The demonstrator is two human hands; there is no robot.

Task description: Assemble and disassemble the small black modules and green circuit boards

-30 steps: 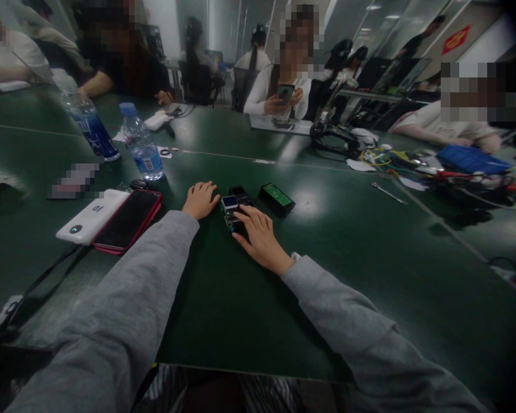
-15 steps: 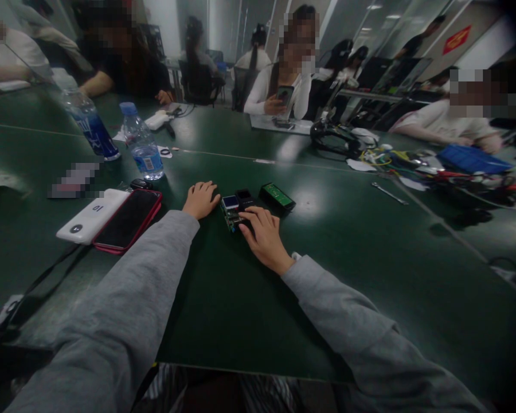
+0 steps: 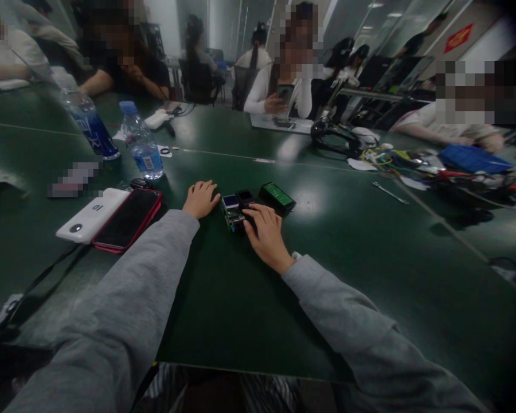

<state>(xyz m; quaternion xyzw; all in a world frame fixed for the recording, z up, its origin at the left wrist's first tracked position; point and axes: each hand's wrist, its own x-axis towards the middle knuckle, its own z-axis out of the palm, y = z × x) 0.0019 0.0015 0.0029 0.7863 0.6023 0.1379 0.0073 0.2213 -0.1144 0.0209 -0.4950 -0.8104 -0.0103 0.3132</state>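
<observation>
On the green table, a small circuit board with a little screen (image 3: 230, 202) lies between my hands. Against its right side is a black plastic cover (image 3: 246, 198) with a square window. My right hand (image 3: 264, 232) has its thumb and bent fingers at the near end of this cover, partly hiding it; the exact grip is hard to see. Palm down on the tabletop, my left hand (image 3: 200, 199) rests just left of the board with its fingers apart and nothing in them. Just beyond my right hand sits a black case with a green circuit board (image 3: 277, 196) inside.
Left of my arm lie a red-cased phone (image 3: 131, 221) and a white power bank (image 3: 92, 215). Behind them stand a water bottle (image 3: 148, 160) and a blue-labelled bottle (image 3: 92, 129). A wrench (image 3: 390, 193) and tangled cables (image 3: 391, 156) lie right. Several people sit around the table.
My right hand has shifted slightly right, and the black cover has moved a little with it. My left hand has stayed in place. Across the table, a person's hand has risen.
</observation>
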